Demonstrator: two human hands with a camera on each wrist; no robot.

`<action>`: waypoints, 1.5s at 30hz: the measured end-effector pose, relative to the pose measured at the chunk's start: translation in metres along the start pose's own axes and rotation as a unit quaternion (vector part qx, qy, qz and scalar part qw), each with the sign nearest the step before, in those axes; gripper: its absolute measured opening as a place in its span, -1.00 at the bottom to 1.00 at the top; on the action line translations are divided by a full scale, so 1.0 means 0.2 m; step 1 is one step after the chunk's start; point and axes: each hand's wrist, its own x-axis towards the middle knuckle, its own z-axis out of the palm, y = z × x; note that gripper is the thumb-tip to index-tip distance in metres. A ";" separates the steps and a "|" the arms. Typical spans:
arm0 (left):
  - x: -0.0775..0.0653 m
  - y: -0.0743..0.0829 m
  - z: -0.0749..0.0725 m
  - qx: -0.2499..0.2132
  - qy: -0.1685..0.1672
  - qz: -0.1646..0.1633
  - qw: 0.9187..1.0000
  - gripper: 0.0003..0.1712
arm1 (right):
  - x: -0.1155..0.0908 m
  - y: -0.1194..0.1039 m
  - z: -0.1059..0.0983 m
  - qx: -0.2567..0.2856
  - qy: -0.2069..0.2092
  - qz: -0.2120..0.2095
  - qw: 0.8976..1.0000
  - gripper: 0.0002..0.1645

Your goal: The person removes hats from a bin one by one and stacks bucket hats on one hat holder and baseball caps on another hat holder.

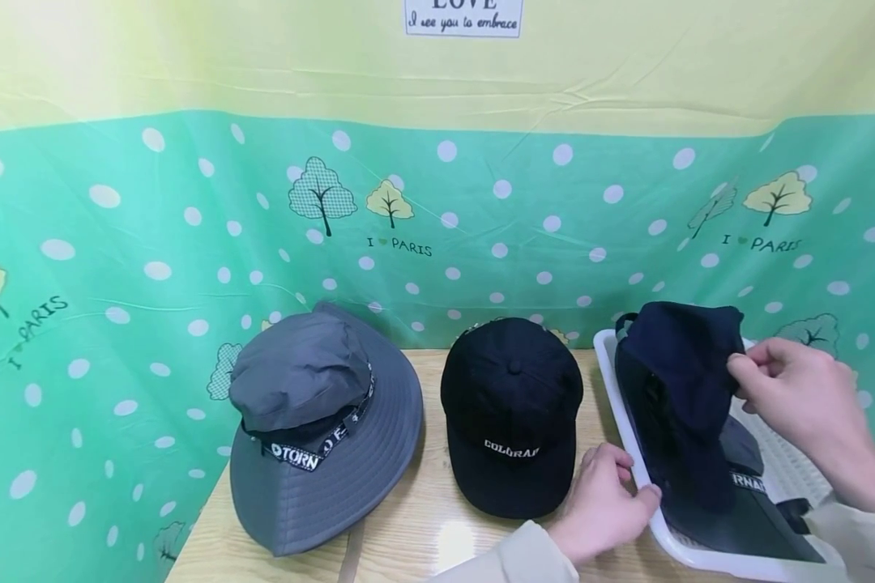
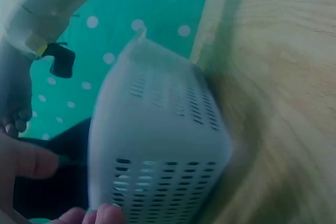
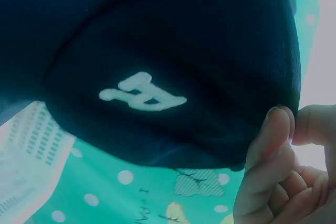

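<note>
With thumb and fingers my right hand [image 1: 802, 397] pinches the edge of a dark navy cap [image 1: 689, 356], raised over the white basket [image 1: 700, 559] on the right. A white embroidered emblem [image 3: 144, 94] shows on that cap in the right wrist view. My left hand [image 1: 603, 506] is at the basket's near left rim, thumb extended over it, fingers loosely bent; in the left wrist view a gap shows between thumb and fingertips. Beneath the cap, a dark hat with a lettered band [image 1: 748, 482] lies in the basket, partly hidden.
A black cap [image 1: 514, 389] with white lettering sits mid-table, beside my left hand. Farther left stands a grey wide-brimmed hat [image 1: 299, 372] with a lettered band. The wooden table [image 1: 408, 526] backs onto a green dotted curtain [image 1: 481, 219].
</note>
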 end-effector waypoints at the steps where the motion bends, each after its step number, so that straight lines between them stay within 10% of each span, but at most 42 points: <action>1: 0.00 0.01 -0.01 0.002 -0.007 0.011 1.000 -0.69 | -0.01 -0.01 -0.01 0.002 0.002 0.000 1.000 -0.69; 11: 0.00 0.05 -0.03 -0.050 -0.015 0.180 0.982 -0.70 | -0.09 -0.16 -0.04 0.021 0.020 -0.001 1.000 -0.73; 18: 0.00 0.06 -0.02 -0.060 0.081 0.245 0.964 -0.75 | -0.13 -0.24 -0.04 0.036 0.028 -0.018 0.999 -0.75; 27: 0.00 0.04 -0.02 -0.089 0.114 0.266 0.953 -0.71 | -0.14 -0.21 -0.05 0.026 0.030 -0.026 0.999 -0.66; 38: 0.02 0.08 -0.11 -0.149 0.078 0.257 0.952 -0.81 | -0.17 0.15 0.08 -0.006 -0.041 0.018 0.999 -0.50; 45: 0.01 0.12 -0.17 -0.207 0.039 0.244 0.947 -0.88 | -0.19 0.22 0.18 0.129 -0.150 0.033 0.980 -0.38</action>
